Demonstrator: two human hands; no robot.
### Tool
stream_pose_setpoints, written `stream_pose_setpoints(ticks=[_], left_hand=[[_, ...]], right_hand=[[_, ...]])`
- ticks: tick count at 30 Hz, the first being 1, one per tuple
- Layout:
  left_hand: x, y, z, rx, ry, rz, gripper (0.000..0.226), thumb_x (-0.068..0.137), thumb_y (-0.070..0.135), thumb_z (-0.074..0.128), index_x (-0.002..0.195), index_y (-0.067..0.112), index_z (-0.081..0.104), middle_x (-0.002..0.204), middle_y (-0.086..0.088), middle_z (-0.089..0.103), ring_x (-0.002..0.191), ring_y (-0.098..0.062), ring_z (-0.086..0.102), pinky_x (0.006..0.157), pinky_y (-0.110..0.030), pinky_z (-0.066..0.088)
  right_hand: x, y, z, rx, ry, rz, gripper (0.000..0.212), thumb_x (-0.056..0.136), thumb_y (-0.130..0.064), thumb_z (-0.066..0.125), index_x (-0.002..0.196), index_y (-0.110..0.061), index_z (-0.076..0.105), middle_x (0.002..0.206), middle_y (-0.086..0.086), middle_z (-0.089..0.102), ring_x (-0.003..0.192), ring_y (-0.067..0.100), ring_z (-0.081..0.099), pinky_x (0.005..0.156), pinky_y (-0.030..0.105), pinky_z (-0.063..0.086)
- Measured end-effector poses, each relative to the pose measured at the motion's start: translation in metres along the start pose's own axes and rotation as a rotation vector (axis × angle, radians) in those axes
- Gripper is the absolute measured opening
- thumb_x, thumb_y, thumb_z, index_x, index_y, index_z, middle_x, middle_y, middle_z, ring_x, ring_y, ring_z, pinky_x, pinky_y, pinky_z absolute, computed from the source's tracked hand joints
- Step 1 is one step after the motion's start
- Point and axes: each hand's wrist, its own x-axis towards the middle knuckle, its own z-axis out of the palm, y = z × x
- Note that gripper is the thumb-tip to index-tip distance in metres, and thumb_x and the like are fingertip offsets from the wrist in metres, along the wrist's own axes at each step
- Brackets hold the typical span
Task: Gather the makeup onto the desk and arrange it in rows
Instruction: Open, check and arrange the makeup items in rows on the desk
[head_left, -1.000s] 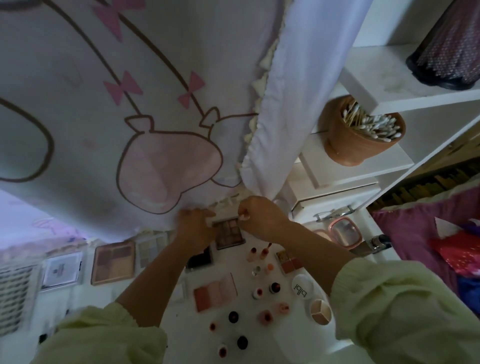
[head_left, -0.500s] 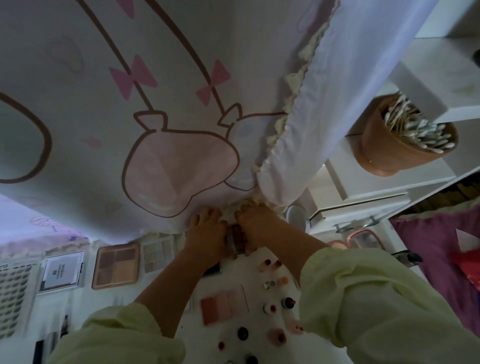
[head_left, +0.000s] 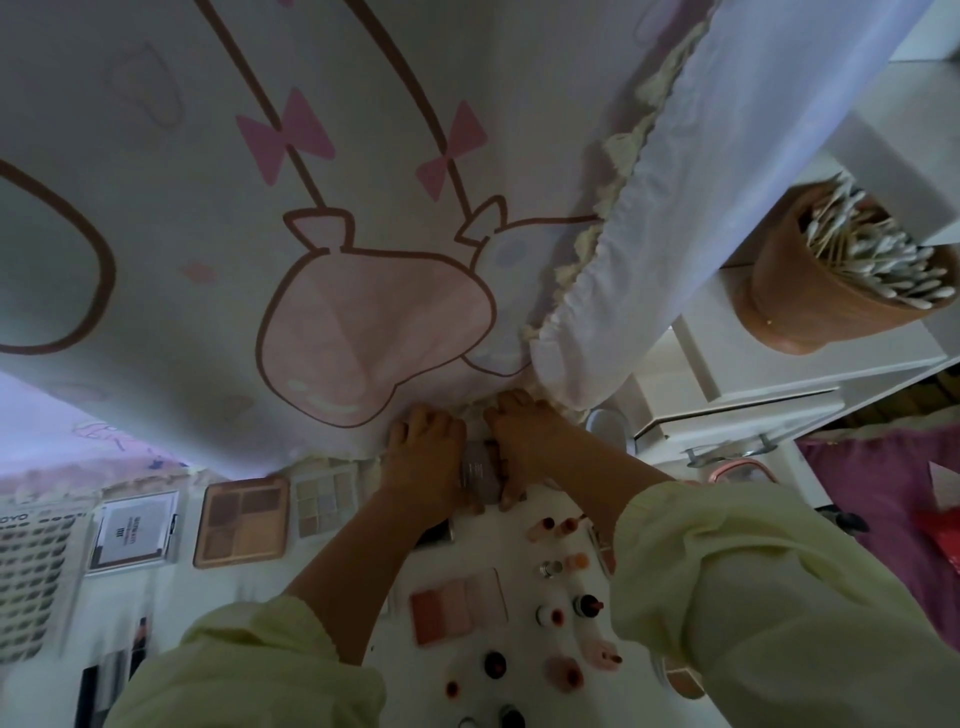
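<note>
White worktop (head_left: 498, 540) is lying under a pink-printed curtain (head_left: 363, 182), with palettes (head_left: 241, 522) and small bottles (head_left: 571, 608) lined up. Left hand (head_left: 423, 457) and right hand (head_left: 524, 441) are gripping one small palette (head_left: 479, 470) between curled fingers, at the worktop's far edge, beside the curtain hem.

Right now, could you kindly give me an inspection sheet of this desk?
Surface: white desk, crowded with makeup.
Job's things: small mauve case at the back; brown four-pan eyeshadow palette beside pale multi-pan palette; pink blush palette; small bottles.
Clutter: nothing seen.
Grippers: left hand and right hand grip the case.
Cables: nothing seen.
Surroundings: curtain with pink bows; terracotta pot of cotton swabs on white shelf.
</note>
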Motion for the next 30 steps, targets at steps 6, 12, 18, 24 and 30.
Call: stream_pose_setpoints(ticks=[6, 12, 18, 24, 30], left_hand=[[-0.005, 0.004, -0.003, -0.034, 0.026, -0.048, 0.076, 0.071, 0.055, 0.072, 0.129, 0.017, 0.039, 0.134, -0.002, 0.044, 0.13, -0.027, 0.027, 0.103, -0.039, 0.025], [-0.017, -0.006, -0.015, -0.389, 0.083, -0.11, 0.033, 0.086, 0.034, 0.067, 0.113, 0.016, 0.06, 0.115, -0.007, 0.058, 0.12, -0.027, 0.042, 0.097, -0.036, 0.038], [-0.064, -0.011, -0.055, -1.297, 0.136, -0.167, 0.011, 0.088, 0.013, 0.067, 0.098, 0.01, 0.071, 0.089, 0.003, 0.072, 0.085, -0.011, 0.068, 0.082, -0.024, 0.052], [-0.11, -0.003, -0.097, -1.739, 0.011, -0.255, 0.015, 0.096, 0.02, 0.055, 0.101, 0.019, 0.069, 0.099, -0.004, 0.073, 0.088, -0.014, 0.07, 0.075, -0.021, 0.057], [-0.136, 0.001, -0.122, -1.859, -0.03, -0.32, 0.02, 0.095, 0.023, 0.056, 0.108, 0.016, 0.068, 0.094, -0.004, 0.073, 0.08, -0.013, 0.07, 0.067, -0.022, 0.054]], right_hand=[[-0.002, 0.005, 0.002, 0.255, 0.06, -0.03, 0.053, 0.068, -0.03, 0.085, 0.108, -0.011, 0.056, 0.109, 0.009, 0.06, 0.096, 0.024, 0.057, 0.07, 0.027, 0.039], [-0.021, 0.014, -0.015, 0.414, 0.207, -0.111, 0.022, 0.072, -0.02, 0.081, 0.08, -0.004, 0.069, 0.078, 0.005, 0.061, 0.07, 0.014, 0.05, 0.054, 0.02, 0.032], [-0.083, 0.014, -0.056, 0.968, 0.379, -0.119, 0.018, 0.077, -0.013, 0.08, 0.089, 0.0, 0.076, 0.066, -0.002, 0.065, 0.054, -0.004, 0.053, 0.058, 0.009, 0.039], [-0.136, 0.003, -0.083, 1.439, 0.34, -0.028, 0.017, 0.087, -0.011, 0.068, 0.095, 0.003, 0.072, 0.059, 0.001, 0.069, 0.048, 0.005, 0.06, 0.047, 0.016, 0.043], [-0.169, -0.014, -0.092, 1.604, 0.258, -0.038, 0.015, 0.089, -0.015, 0.065, 0.098, -0.005, 0.071, 0.085, 0.017, 0.074, 0.059, 0.017, 0.068, 0.049, 0.017, 0.049]])
